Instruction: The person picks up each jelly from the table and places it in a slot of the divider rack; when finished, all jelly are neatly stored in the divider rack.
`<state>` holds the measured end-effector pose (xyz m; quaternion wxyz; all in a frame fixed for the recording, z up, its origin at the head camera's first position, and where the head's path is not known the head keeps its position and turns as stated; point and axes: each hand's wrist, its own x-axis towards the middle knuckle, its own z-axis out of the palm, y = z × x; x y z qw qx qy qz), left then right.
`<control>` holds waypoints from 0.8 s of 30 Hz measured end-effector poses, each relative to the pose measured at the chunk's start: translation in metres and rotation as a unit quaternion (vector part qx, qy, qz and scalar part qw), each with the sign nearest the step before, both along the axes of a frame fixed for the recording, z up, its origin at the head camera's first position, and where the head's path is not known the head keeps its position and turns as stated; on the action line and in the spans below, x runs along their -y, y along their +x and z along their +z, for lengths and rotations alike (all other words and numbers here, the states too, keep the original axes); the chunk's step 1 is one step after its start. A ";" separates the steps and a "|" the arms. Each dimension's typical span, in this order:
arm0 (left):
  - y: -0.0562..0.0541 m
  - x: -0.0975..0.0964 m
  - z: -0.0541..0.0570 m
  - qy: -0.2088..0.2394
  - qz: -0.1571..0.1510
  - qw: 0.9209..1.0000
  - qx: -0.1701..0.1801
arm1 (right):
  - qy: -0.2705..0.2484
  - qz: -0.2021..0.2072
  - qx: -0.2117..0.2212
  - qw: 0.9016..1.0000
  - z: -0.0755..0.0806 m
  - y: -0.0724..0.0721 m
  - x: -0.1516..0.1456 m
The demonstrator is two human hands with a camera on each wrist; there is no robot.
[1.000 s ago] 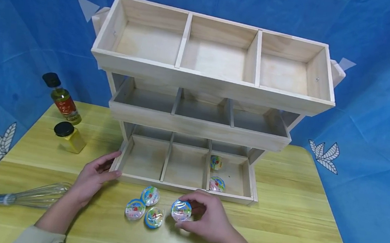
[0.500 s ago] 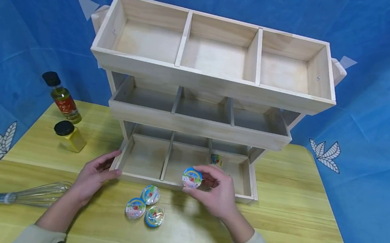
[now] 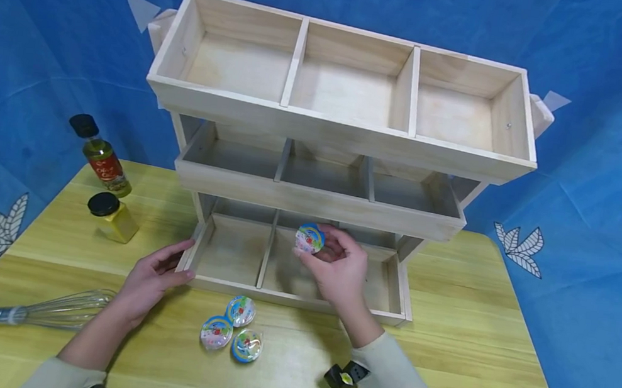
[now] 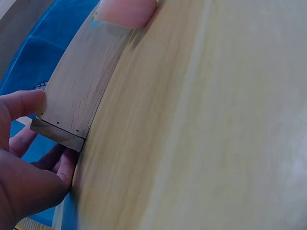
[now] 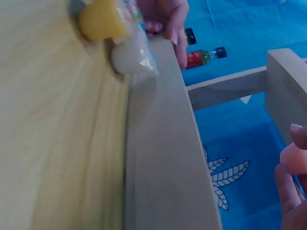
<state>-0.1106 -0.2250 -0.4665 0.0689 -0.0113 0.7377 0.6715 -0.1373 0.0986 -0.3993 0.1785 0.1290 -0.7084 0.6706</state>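
In the head view my right hand [image 3: 344, 270] pinches a jelly cup [image 3: 309, 239] with a blue and pink printed lid. It holds the cup over the middle compartment of the wooden rack's bottom tray [image 3: 288, 299]. At the right edge of the right wrist view, the held jelly cup [image 5: 293, 158] looks pink between the fingers. My left hand [image 3: 149, 283] grips that tray's left front corner. The left wrist view has the thumb on the front board [image 4: 79, 81] and the fingers around the end. Cups inside the right compartment are hidden behind my right hand.
Before the tray on the table stand three more jelly cups [image 3: 216, 333]. A whisk [image 3: 31, 313] lies at the left. Behind it are a yellow jar with a black lid [image 3: 115, 219] and an oil bottle [image 3: 105, 163]. The rack's middle tray [image 3: 316, 198] and top tray [image 3: 342, 118] overhang the bottom one.
My right hand has lifted the jelly cup from the table and carried it forward over the bottom tray. The left hand has stayed at the tray's corner.
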 end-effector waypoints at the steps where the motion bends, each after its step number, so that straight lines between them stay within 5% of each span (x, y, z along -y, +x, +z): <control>1: 0.000 0.000 0.000 0.000 0.000 1.000 -0.001 | -0.009 -0.002 0.005 1.000 0.000 -0.003 0.002; 4: 0.000 0.000 0.000 0.000 0.000 1.000 -0.002 | -0.028 0.000 0.021 0.999 -0.001 -0.011 0.009; 11: 0.000 0.000 0.000 0.003 0.000 1.000 0.001 | -0.022 -0.004 0.066 0.998 -0.036 -0.035 0.020; 16: -0.001 0.000 0.000 -0.003 0.001 1.000 0.001 | -0.014 -0.001 0.088 0.996 -0.045 -0.041 0.026; 24: -0.001 0.001 -0.004 -0.012 0.001 1.000 0.002 | 0.080 -0.044 0.131 0.987 -0.057 -0.043 0.031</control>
